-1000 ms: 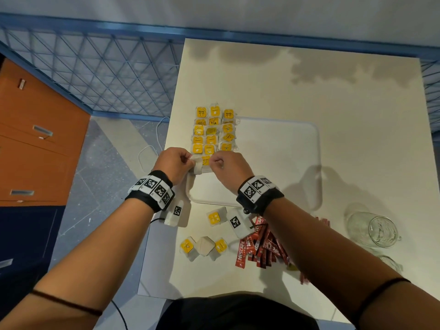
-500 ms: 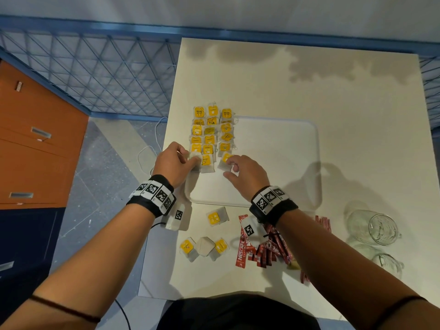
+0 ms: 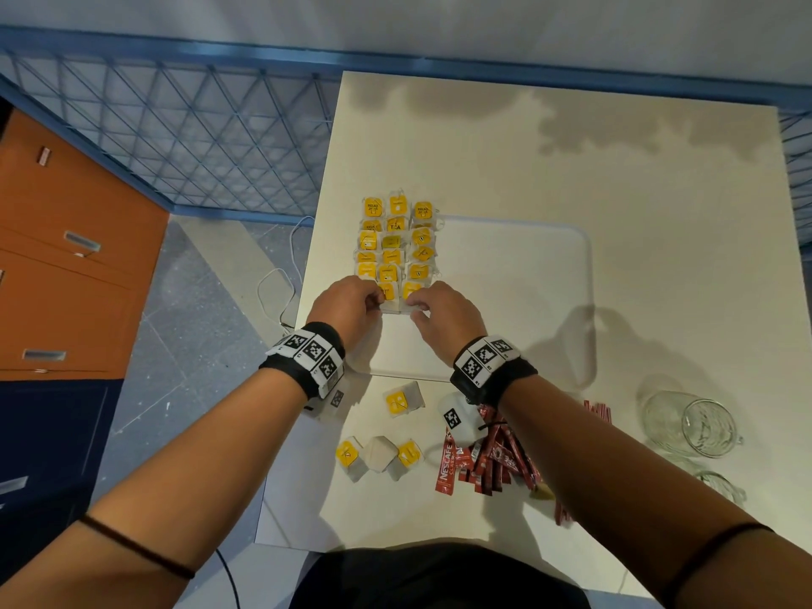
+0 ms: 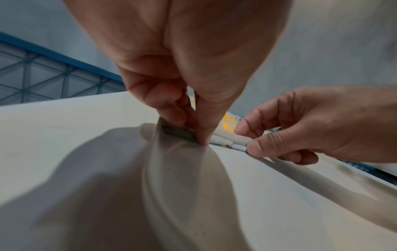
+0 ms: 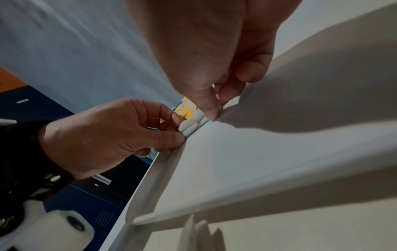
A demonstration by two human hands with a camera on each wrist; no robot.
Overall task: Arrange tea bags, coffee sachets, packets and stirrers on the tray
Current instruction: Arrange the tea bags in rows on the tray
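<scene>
A white tray (image 3: 518, 301) lies on the table, and yellow-tagged tea bags (image 3: 395, 243) fill three columns at its left end. My left hand (image 3: 378, 301) and right hand (image 3: 413, 307) meet at the nearest row. The left wrist view shows the left thumb and fingers (image 4: 178, 117) pinching a tea bag (image 4: 180, 131) against the tray. My right hand (image 5: 216, 110) pinches the near edge of the neighbouring tea bags (image 5: 191, 125). Several loose tea bags (image 3: 378, 454) and a pile of red coffee sachets (image 3: 483, 463) lie on the table in front of the tray.
Two glass jars (image 3: 690, 426) lie on their sides at the table's right front. A white cable (image 3: 277, 292) hangs off the left table edge. A blue mesh fence (image 3: 175, 138) and an orange cabinet (image 3: 66, 265) stand to the left. The tray's right part is bare.
Half a second ago my hands were spread apart on the nearest row of tea bags. They have since drawn together and pinch the bags' near edges.
</scene>
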